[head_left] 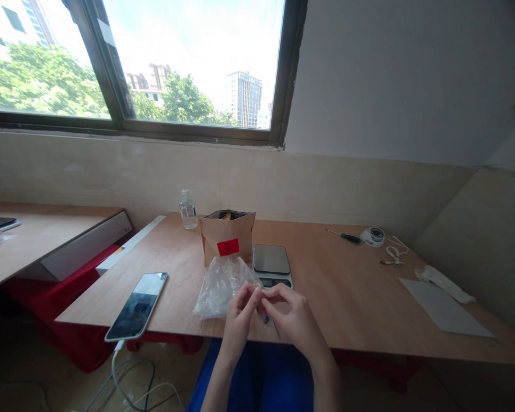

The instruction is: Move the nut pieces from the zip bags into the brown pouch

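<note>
My left hand (pixel 240 312) and my right hand (pixel 295 316) meet above the table's front edge, thumbs and fingertips pinched together. Between them is a small clear plastic bag (pixel 273 325), its lower part hanging below the fingers; whatever may be inside is too small to make out. Just left of my hands lies a crumpled heap of clear plastic bags (pixel 218 289). Behind that heap stands an open brown paper bag (pixel 210 240) with a red label. A digital kitchen scale (pixel 272 260) sits beyond my fingers, its display partly covered by them.
A phone (pixel 137 306) with a charging cable lies at the left front edge. At the back is a plastic bottle (pixel 187 209). To the right are a screwdriver (pixel 344 236), a white dome camera (pixel 372 237) with its cable, a grey sheet (pixel 444 309) and a white cloth (pixel 444 283).
</note>
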Action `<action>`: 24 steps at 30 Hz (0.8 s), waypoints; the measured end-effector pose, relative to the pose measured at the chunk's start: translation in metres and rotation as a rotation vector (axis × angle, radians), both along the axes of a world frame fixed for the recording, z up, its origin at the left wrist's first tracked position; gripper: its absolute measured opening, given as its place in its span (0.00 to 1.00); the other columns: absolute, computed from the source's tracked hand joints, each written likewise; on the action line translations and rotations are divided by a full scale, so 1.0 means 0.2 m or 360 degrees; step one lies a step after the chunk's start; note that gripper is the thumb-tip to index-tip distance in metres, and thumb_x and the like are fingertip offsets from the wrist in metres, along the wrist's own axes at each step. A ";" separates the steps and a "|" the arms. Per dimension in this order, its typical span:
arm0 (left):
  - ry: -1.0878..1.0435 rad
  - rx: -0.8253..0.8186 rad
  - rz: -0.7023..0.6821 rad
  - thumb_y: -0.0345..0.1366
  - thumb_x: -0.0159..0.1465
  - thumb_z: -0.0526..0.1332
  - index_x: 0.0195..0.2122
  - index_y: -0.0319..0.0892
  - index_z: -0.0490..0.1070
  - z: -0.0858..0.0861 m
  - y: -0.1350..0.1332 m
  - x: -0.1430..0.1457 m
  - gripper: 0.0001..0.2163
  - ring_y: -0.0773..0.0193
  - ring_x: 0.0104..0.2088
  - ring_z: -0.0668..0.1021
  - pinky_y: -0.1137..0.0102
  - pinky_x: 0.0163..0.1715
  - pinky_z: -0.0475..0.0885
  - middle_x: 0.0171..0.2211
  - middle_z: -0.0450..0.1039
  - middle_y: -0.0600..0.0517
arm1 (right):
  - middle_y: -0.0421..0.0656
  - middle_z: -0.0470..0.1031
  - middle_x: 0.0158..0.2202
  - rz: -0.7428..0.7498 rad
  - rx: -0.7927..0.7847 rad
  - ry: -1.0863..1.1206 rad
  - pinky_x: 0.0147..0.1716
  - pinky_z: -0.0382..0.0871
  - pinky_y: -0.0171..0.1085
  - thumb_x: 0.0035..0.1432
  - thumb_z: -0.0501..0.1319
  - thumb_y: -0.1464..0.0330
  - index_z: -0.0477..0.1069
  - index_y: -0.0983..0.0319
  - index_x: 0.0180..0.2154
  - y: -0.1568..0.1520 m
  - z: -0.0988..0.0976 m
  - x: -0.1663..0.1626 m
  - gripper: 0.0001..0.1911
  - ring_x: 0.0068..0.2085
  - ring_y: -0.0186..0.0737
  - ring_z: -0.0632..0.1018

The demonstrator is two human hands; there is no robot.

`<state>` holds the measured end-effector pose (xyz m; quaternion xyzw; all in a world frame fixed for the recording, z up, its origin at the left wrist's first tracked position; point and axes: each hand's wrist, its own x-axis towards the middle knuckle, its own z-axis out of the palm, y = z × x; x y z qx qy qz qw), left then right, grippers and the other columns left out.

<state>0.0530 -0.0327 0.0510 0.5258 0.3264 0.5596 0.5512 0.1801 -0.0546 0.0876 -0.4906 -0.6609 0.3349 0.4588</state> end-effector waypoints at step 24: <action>0.0357 0.0234 0.0165 0.41 0.65 0.50 0.31 0.41 0.63 0.03 -0.05 0.06 0.10 0.67 0.31 0.68 0.72 0.33 0.63 0.29 0.63 0.53 | 0.43 0.78 0.30 -0.0303 0.0022 0.0123 0.33 0.72 0.34 0.56 0.58 0.63 0.73 0.62 0.31 0.01 -0.02 0.02 0.10 0.33 0.42 0.78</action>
